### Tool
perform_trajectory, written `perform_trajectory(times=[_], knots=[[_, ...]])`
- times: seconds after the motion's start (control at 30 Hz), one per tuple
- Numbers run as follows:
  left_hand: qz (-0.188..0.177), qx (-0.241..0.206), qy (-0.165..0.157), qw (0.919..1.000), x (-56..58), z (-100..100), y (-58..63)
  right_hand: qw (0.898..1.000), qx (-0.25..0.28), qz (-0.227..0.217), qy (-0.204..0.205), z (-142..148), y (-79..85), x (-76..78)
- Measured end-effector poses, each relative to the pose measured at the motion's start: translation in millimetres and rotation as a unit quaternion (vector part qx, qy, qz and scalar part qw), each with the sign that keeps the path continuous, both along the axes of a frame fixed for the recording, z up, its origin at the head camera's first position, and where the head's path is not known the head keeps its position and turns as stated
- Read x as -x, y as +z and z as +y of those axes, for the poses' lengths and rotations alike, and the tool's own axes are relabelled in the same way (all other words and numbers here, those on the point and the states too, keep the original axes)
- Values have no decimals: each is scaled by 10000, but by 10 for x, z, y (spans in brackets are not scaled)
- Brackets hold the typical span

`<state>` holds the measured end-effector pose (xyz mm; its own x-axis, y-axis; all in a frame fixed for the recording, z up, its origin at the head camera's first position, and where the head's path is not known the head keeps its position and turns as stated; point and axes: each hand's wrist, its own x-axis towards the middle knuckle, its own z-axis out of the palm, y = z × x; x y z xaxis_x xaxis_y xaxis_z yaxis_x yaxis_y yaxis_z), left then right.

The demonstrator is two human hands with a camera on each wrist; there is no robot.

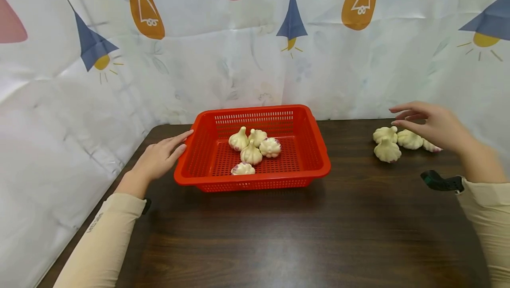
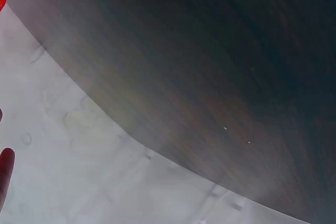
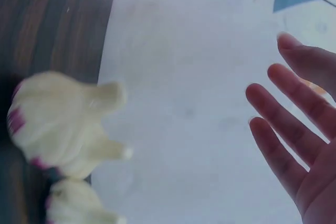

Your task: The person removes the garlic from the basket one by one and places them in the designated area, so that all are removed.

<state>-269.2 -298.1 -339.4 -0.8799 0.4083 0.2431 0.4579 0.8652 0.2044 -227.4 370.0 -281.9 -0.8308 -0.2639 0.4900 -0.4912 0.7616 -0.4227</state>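
A red plastic basket (image 1: 255,180) with slotted walls stands on the table, several garlic bulbs (image 1: 251,152) inside it. My left hand (image 1: 157,157) rests its fingertips on the basket's left rim, fingers extended and holding nothing. Only its fingertips (image 2: 6,169) show at the left edge of the left wrist view. On the right, my right hand (image 1: 432,124) hovers over a small group of garlic bulbs (image 1: 387,149) with fingers loosely extended. In the right wrist view, nothing lies between the spread fingers (image 3: 286,129), and purple-tinged garlic bulbs (image 3: 52,124) appear at the left.
The dark wooden table (image 1: 255,239) reaches back to a white curtain (image 1: 239,75) printed with lamps and bulbs. A black band (image 1: 442,181) sits at the right wrist, by the beige sleeve (image 1: 484,208). The table's left edge runs beside the left arm.
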Motion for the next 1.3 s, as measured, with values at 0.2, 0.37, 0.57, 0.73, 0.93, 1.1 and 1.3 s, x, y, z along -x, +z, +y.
perform_trajectory(times=[0.2, 0.37, 0.57, 0.73, 0.93, 1.1, 1.3], knots=[[-23, -6, -13, 10000, 4, 3, 5, 9995, -291, 34, 92, -236, 117, 84], [12, -3, -10, 10000, 2, -8, 1, 9986, -278, -118, 444, -457, 229, 162], [76, -31, -61, 9999, -2, -18, -10, 9953, -276, 30, 927, -728, 321, 279], [73, -27, -44, 10000, 1, -13, -11, 9912, -540, 125, 1200, -904, 378, 394], [2, -14, -25, 10000, 11, -8, -13, 9875, -671, -309, 1394, -1099, 433, 524], [43, -6, -17, 10000, 21, -15, -27, 9838, -761, -559, 1521, -1294, 467, 640], [65, -18, 0, 10000, 20, -15, -23, 9818, -785, -875, 1492, -1541, 506, 784]])
